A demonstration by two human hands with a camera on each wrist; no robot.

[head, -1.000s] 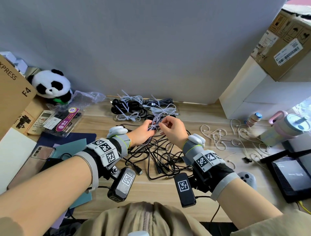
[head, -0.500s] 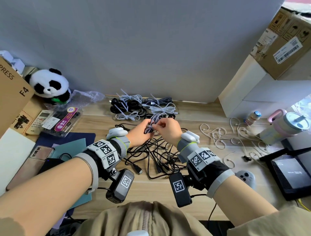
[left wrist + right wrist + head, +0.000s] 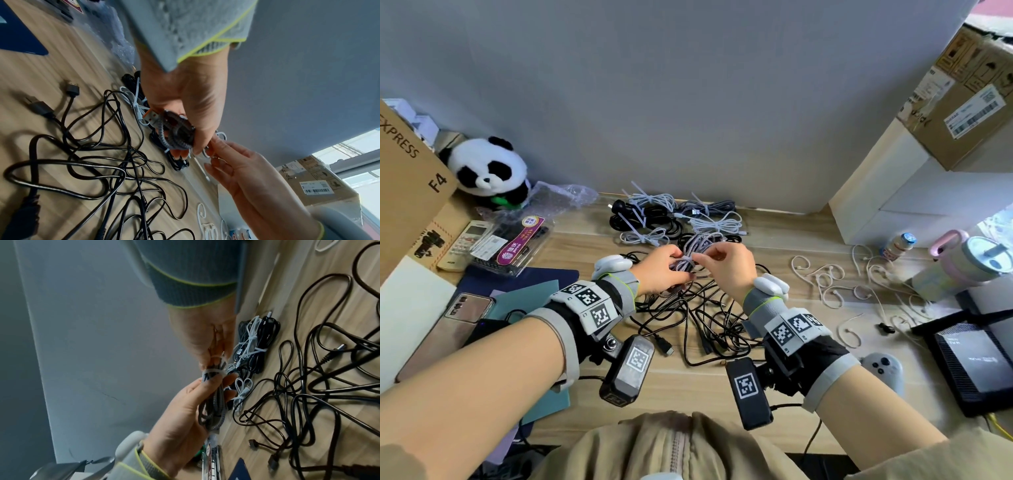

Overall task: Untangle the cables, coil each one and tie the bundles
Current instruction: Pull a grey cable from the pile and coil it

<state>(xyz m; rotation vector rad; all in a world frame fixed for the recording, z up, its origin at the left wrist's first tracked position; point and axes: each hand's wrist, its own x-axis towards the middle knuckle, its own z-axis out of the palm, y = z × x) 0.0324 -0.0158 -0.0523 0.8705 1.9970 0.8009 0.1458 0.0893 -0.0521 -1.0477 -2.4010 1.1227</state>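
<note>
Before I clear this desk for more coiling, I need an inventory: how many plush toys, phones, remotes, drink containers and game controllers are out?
Plush toys: 1, the panda
Phones: 1, the phone
Remotes: 1, the remote
Drink containers: 2, the small bottle and the tumbler
Game controllers: 1, the grey controller
Total: 6

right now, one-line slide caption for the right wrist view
Left hand grips a coiled braided cable while the right hand pinches a white tie looped round it, above tangled black cables.
</note>
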